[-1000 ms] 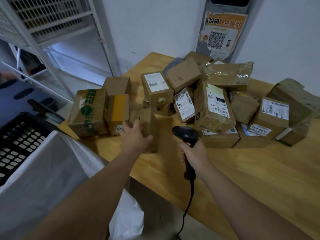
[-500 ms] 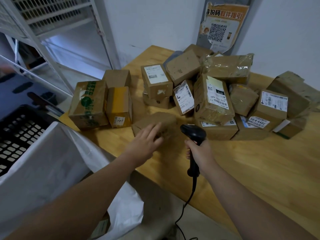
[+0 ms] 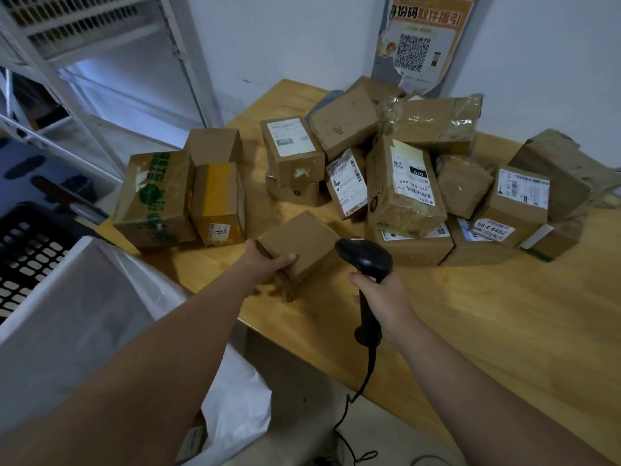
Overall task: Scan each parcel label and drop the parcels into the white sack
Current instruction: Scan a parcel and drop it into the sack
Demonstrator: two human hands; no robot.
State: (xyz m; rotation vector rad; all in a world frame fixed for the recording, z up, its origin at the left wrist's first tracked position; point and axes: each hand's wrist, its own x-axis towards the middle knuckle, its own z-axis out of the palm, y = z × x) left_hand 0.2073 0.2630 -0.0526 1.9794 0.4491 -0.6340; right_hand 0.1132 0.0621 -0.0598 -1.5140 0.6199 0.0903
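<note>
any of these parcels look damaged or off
Yes. The far-right box has torn, peeling wrapping, the green-printed box shows ripped patches on top, and the wall poster is tattered along its edges. Nothing spilled.

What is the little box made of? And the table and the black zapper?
The little box looks like plain brown cardboard, matte, with folded flaps. The table seems wooden, smooth, showing grain and joined strips. The black scanner is probably hard plastic, with a dull shine.
</note>
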